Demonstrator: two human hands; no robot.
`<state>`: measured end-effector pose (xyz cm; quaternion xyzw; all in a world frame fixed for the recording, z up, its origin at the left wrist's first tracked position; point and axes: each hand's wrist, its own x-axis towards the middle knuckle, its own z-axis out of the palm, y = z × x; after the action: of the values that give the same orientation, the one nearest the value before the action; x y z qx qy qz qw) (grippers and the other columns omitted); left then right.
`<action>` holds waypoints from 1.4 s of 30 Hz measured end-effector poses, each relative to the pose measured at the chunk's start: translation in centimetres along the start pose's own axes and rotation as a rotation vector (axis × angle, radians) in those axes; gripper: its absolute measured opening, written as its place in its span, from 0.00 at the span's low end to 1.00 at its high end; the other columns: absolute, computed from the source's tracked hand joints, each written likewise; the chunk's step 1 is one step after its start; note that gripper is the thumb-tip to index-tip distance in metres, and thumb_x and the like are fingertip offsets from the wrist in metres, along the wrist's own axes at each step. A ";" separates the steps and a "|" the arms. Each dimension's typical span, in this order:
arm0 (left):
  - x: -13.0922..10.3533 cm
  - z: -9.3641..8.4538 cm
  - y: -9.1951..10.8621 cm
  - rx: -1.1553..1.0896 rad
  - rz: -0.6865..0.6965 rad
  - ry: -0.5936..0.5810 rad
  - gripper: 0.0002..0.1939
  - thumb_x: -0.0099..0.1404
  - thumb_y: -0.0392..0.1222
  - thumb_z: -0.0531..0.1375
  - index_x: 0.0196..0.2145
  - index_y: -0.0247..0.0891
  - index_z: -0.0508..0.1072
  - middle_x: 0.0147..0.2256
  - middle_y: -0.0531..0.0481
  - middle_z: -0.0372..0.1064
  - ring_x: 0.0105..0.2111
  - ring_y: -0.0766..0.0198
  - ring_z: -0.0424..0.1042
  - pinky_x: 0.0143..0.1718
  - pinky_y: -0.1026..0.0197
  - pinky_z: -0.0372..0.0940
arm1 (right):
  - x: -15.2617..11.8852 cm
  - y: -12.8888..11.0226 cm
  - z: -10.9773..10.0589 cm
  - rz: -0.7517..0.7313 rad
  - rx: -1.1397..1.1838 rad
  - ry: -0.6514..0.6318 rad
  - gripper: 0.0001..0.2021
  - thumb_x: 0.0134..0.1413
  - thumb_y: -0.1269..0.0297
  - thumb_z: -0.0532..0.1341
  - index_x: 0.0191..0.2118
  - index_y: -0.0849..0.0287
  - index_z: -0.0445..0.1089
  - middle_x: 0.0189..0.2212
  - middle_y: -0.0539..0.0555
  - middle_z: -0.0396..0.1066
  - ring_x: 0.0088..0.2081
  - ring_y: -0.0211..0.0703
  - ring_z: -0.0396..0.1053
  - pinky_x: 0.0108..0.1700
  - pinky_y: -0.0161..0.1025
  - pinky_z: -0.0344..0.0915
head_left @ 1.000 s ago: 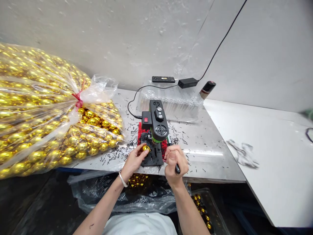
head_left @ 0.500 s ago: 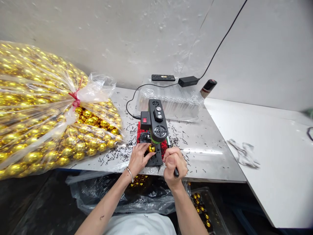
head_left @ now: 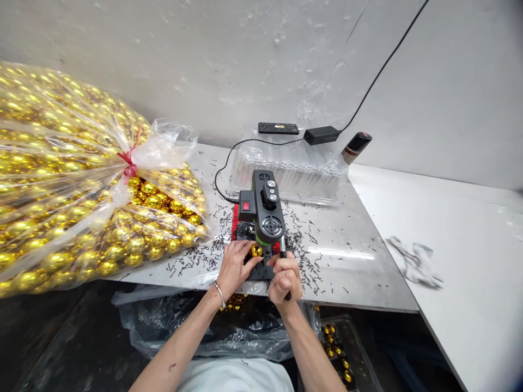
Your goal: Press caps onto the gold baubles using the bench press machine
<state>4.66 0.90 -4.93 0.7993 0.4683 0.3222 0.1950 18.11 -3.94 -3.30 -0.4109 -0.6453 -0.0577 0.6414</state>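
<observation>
A small black bench drill press (head_left: 261,209) stands on the metal tabletop, its red switch on the left. My left hand (head_left: 233,265) pinches a shiny gold ball (head_left: 256,250) between thumb and fingers, right under the machine's head. Whatever tool tip meets the ball is hidden by the head. Wrapped around the lever (head_left: 283,246) at the machine's right side is my right hand (head_left: 286,279). The lever's black grip shows below the fist. Black shavings (head_left: 304,267) cover the base and the table around it.
A big tied clear bag of gold balls (head_left: 69,190) fills the left. Behind the machine are a clear plastic tray (head_left: 322,198), a power adapter (head_left: 322,135), a phone-like black object (head_left: 278,128) and a can (head_left: 356,147). White gloves (head_left: 417,261) lie right. Below, an open plastic bag (head_left: 143,321) holds gold balls.
My right hand and the lever have swung left, closer to the machine. The left hand keeps the gold ball under the head. The whole view has shifted slightly.
</observation>
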 end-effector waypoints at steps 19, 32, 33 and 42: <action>-10.5 -2.8 1.1 -0.194 0.049 -0.030 0.19 0.67 0.46 0.60 0.55 0.42 0.69 0.48 0.43 0.73 0.45 0.58 0.75 0.46 0.59 0.72 | 7.0 -4.9 -1.8 0.169 0.049 -0.021 0.15 0.61 0.77 0.52 0.23 0.58 0.57 0.23 0.48 0.61 0.27 0.34 0.61 0.29 0.35 0.57; 3.1 -11.6 -5.7 0.358 -0.241 0.119 0.11 0.68 0.37 0.54 0.40 0.34 0.76 0.45 0.36 0.73 0.48 0.48 0.71 0.52 0.44 0.64 | 5.1 -3.9 -0.9 0.187 0.029 0.077 0.17 0.61 0.74 0.53 0.21 0.58 0.58 0.22 0.48 0.62 0.25 0.35 0.62 0.27 0.35 0.57; 4.9 -11.9 -6.3 0.333 -0.316 0.048 0.09 0.66 0.35 0.56 0.38 0.34 0.76 0.44 0.35 0.73 0.47 0.48 0.71 0.53 0.45 0.63 | 5.0 -3.9 -0.9 0.185 0.028 0.070 0.17 0.61 0.74 0.53 0.21 0.58 0.58 0.22 0.48 0.62 0.25 0.35 0.62 0.27 0.36 0.57; 9.2 -9.0 -7.9 0.012 -0.489 -0.012 0.06 0.55 0.25 0.60 0.27 0.33 0.70 0.30 0.42 0.71 0.36 0.53 0.75 0.44 0.53 0.66 | 4.6 -3.8 -0.9 0.197 0.029 0.052 0.17 0.62 0.73 0.52 0.21 0.57 0.58 0.21 0.49 0.62 0.26 0.37 0.62 0.27 0.37 0.58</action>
<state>-3.27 12.87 -0.25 0.6650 0.6488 0.2578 0.2651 17.30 -4.86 2.61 -0.4612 -0.5856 0.0043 0.6666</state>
